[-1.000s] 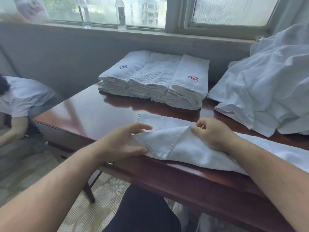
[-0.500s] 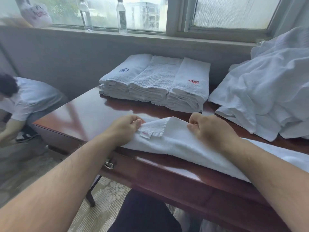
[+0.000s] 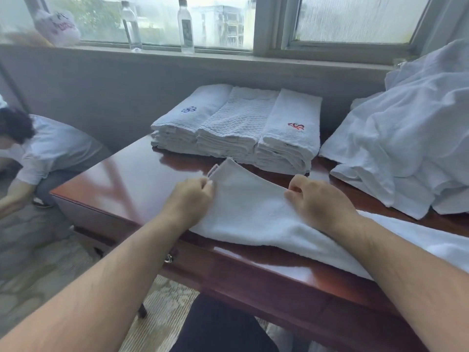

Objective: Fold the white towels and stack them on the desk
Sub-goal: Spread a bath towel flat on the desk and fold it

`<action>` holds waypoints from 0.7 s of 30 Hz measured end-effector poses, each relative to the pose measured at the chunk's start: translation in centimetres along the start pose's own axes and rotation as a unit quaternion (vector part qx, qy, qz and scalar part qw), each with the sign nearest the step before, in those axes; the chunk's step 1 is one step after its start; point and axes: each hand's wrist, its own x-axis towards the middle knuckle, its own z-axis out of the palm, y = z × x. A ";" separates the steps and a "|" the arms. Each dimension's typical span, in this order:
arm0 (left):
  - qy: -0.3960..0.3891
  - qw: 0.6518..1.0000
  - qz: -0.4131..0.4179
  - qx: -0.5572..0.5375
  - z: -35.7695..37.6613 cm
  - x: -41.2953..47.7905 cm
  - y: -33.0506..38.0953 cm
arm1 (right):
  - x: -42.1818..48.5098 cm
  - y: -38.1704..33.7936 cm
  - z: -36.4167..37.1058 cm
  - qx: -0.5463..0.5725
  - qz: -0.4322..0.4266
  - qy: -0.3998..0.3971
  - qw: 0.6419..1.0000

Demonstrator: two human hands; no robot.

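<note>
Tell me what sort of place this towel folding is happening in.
Probably a hotel room or housekeeping area: three stacks of folded white towels, some with embroidered logos, sit on a polished wooden desk, with a heap of unfolded white linen and water bottles on the windowsill.

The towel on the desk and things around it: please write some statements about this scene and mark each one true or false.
1. Both hands grip the towel on the desk. True: the left hand and the right hand pinch its far edge.
2. Three stacks of folded towels sit side by side. True.
3. The rightmost stack carries a blue emblem. False: its emblem is red; the blue one is on the leftmost stack.
4. Two bottles stand on the desk. False: they stand on the windowsill.
5. A pile of unfolded towels lies on the right. True.
</note>
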 end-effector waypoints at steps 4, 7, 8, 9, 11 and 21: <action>-0.039 0.993 -0.101 0.051 -0.1 0.7 0.4 | 0.3 -0.2 -0.2 0.006 -0.031 -0.015 0.999; -0.012 0.984 -0.075 0.160 0.6 0.5 -0.1 | 0.8 -0.3 0.0 -0.030 -0.032 -0.010 0.999; 0.003 0.980 -0.059 0.188 1.0 0.2 -0.3 | 1.0 -0.2 0.2 -0.038 -0.023 -0.008 0.999; 0.017 0.980 -0.055 0.193 1.4 0.1 -0.6 | 1.0 -0.2 0.3 -0.044 -0.012 -0.007 0.999; 0.041 0.981 -0.058 0.183 1.8 0.0 -0.9 | 0.9 0.0 0.6 -0.051 0.007 -0.005 0.999; 0.121 0.958 0.060 0.252 2.6 -1.8 1.4 | -4.3 3.1 -3.4 -0.033 0.072 -0.016 0.997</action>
